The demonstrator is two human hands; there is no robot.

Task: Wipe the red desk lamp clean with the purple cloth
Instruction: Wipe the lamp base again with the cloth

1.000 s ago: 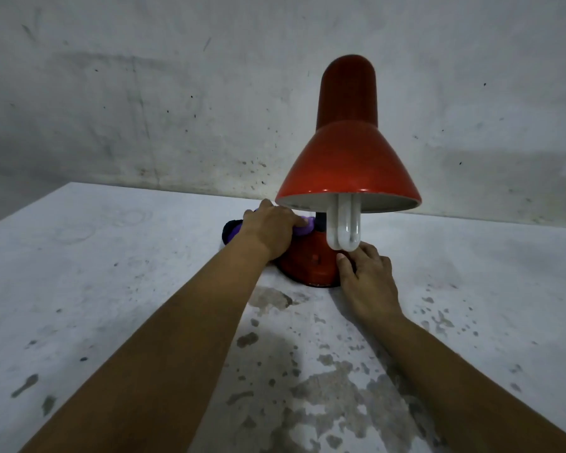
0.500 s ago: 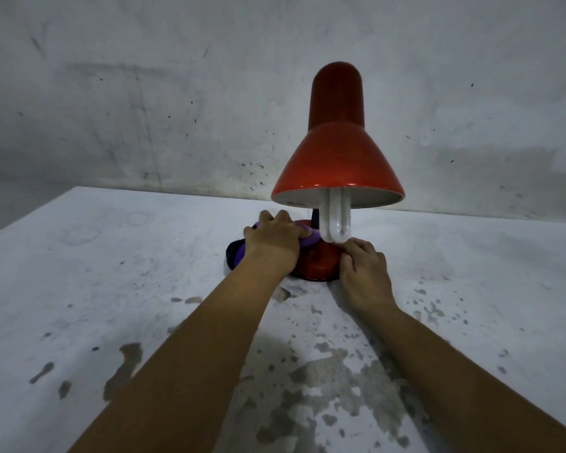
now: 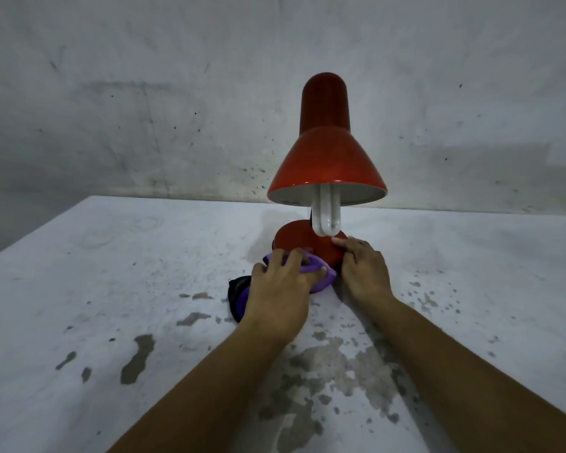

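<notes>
The red desk lamp (image 3: 327,158) stands upright on the white table (image 3: 111,273), its cone shade pointing down with a white bulb (image 3: 328,214) hanging from it. Its round red base (image 3: 303,238) sits below the bulb. My left hand (image 3: 280,289) presses the purple cloth (image 3: 314,271) against the front left of the base, fingers spread over the cloth. My right hand (image 3: 361,269) rests on the right side of the base, fingertips touching the red surface. A dark part of the cloth (image 3: 234,294) shows under my left hand.
A stained grey wall (image 3: 144,109) rises directly behind the table. The table top has worn dark patches (image 3: 324,364) near me. The table's left edge (image 3: 30,237) runs diagonally toward the wall.
My left hand has slid with the cloth from the top of the base down to its front left side. The right hand stays on the base.
</notes>
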